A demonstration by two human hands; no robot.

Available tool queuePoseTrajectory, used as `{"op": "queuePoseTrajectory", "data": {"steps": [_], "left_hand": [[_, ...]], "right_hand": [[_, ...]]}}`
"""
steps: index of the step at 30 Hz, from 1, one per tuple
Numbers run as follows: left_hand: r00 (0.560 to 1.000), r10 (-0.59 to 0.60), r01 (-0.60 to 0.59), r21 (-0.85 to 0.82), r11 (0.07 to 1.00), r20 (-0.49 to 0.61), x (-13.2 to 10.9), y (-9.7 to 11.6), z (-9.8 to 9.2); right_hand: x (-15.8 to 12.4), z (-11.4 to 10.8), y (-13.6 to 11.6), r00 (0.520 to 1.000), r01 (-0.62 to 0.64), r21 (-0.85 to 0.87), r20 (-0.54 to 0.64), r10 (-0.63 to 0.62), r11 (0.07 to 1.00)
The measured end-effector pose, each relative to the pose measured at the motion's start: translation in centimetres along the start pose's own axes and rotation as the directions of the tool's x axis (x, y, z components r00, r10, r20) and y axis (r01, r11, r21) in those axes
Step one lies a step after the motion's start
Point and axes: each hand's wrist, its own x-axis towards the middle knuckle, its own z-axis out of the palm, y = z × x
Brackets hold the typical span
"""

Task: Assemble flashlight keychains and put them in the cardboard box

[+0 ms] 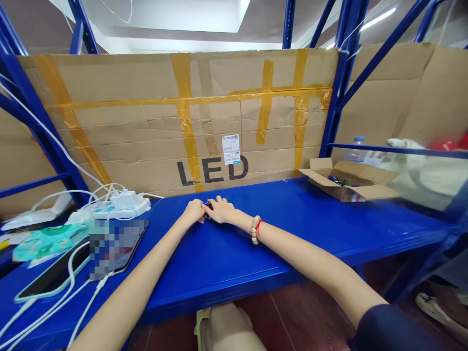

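Note:
My left hand [193,211] and my right hand [221,210] meet over the far middle part of the blue tabletop [234,248]. Between them is a small, dark, shiny object [208,206], mostly covered by my fingers, so its kind is unclear. The left fingers are closed at its left side. My right hand bends over it from the right, with its fingers curled around it. A beaded bracelet [255,230] with a red string circles my right wrist.
At left lie two phones [54,270] [126,248] on white charging cables, near a power strip [117,208] and a teal patterned packet [51,241]. An open cardboard box [329,187] stands at right. Taped cardboard [139,136] marked LED backs the table between blue posts [338,87].

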Motion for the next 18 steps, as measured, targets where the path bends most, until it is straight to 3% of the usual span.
{"op": "queuePoseTrajectory", "data": {"steps": [4,9,13,18], "left_hand": [[0.993,-0.021,0.021,0.005,1.000,-0.118,0.0,-0.6,-0.6],[0.950,-0.038,0.054,0.043,0.998,-0.309,-0.5,-1.4,-0.7],[0.950,-0.026,0.042,0.045,0.998,-0.310,-0.7,-1.5,0.2],[0.955,0.038,-0.018,0.072,0.997,-0.293,-0.9,-1.1,0.5]], "right_hand": [[0.2,0.7,0.2,0.999,-0.004,0.030,-0.054,0.006,1.000],[0.2,1.9,0.3,0.979,0.202,-0.031,0.040,-0.200,0.979],[0.6,1.6,1.4,0.956,0.281,-0.042,0.098,-0.275,0.959],[1.3,0.3,4.5,0.953,0.284,-0.023,0.117,-0.280,0.958]]}}
